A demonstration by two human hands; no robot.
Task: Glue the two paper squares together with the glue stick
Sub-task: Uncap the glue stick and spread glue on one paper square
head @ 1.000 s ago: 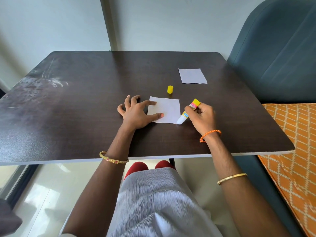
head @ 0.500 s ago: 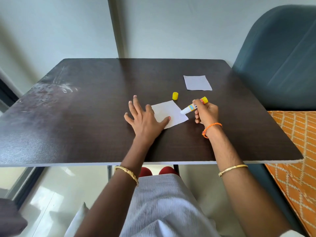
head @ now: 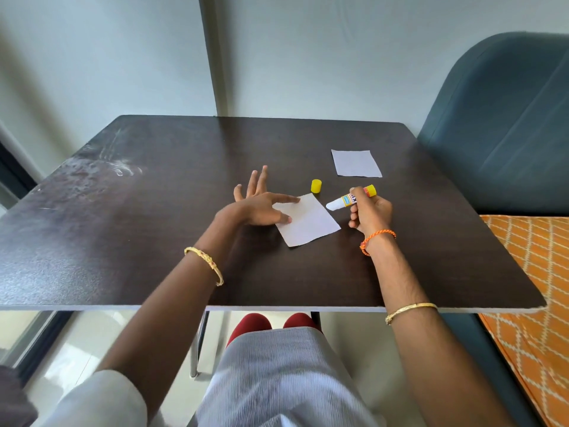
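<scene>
Near paper (head: 308,220) turned askew, left hand (head: 258,209) spread pinning it, right hand (head: 371,211) gripping glue stick (head: 351,199), two squares, one cap (head: 316,186)

Left hand (head: 258,208) pinning near paper square (head: 308,220), right hand (head: 371,212) gripping uncapped glue stick (head: 351,199) beside it

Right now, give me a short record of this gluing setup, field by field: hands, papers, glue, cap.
left hand: index finger and thumb on the near paper's left edge
right hand: holds the glue stick
glue stick: uncapped, white tip points left, just off the near paper's right corner
near paper: flat on table, turned at an angle
far paper: flat, untouched, to the back right
cap: yellow, standing between the papers
table: dark wood
</scene>
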